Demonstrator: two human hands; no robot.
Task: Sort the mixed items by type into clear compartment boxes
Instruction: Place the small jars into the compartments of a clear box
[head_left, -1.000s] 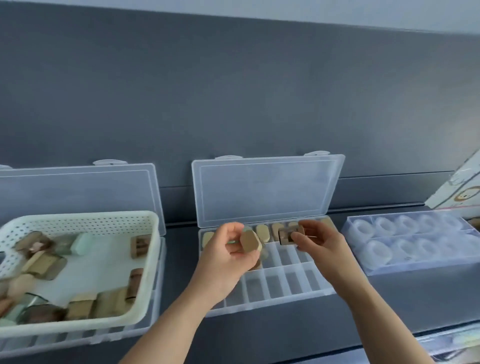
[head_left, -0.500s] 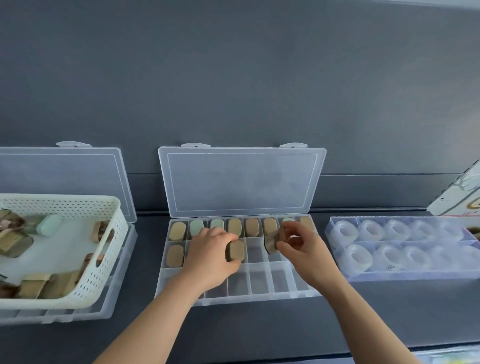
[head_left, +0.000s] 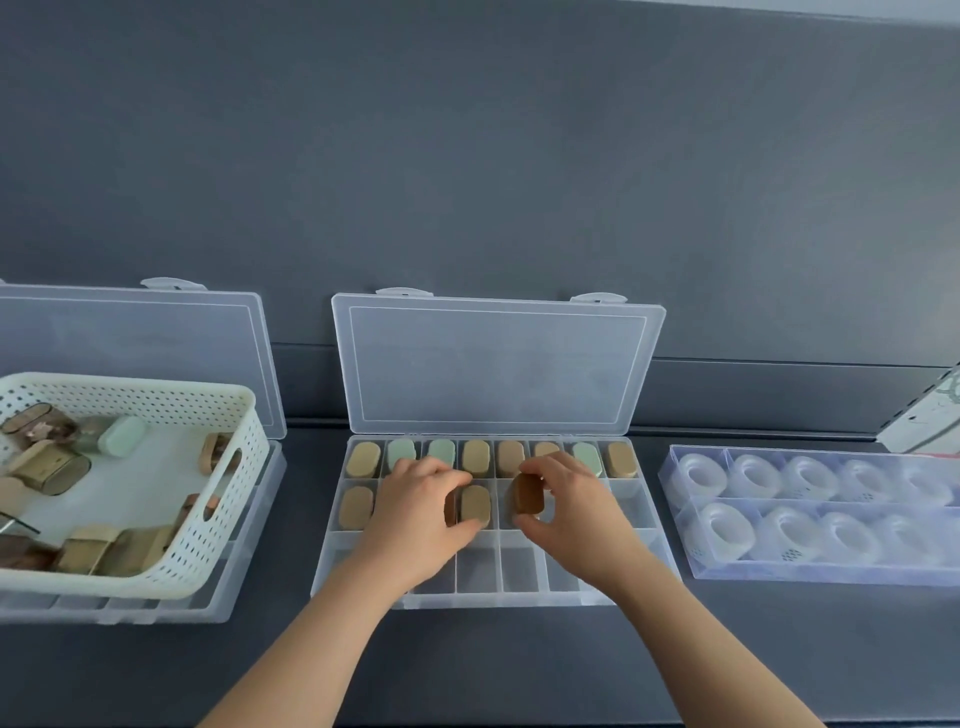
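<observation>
Looking down through the head view, finds both hands low over the middle row of the open compartment box (head_left: 509, 600), lid (head_left: 498, 364) propped upright behind. Grips a tan oval piece (head_left: 475, 505) with the left hand (head_left: 415, 514), fingers curled over its left side and thumb under its near end. Appears to have that piece already down in the fourth cell of the middle row, long axis running front to back like the filled back row.

Pinches a darker brown piece (head_left: 530, 496) with the right hand (head_left: 576, 514), fingers curled over the far end and thumb at the near end. Holds it tilted and raised, not seated, above the cells just right of the tan one; cannot tell which of the two it is over. Leaves bare cells directly beneath and toward the near edge of the box.

Judging the coming move: turns on lining the brown piece's long axis up front to back with a cell, then lowering straight down. Favours the right hand, already over those cells. Risks catching a divider wall if lowered tilted.

Shows more mixed pieces waiting in the white basket (head_left: 228, 519), well apart on the left.
</observation>
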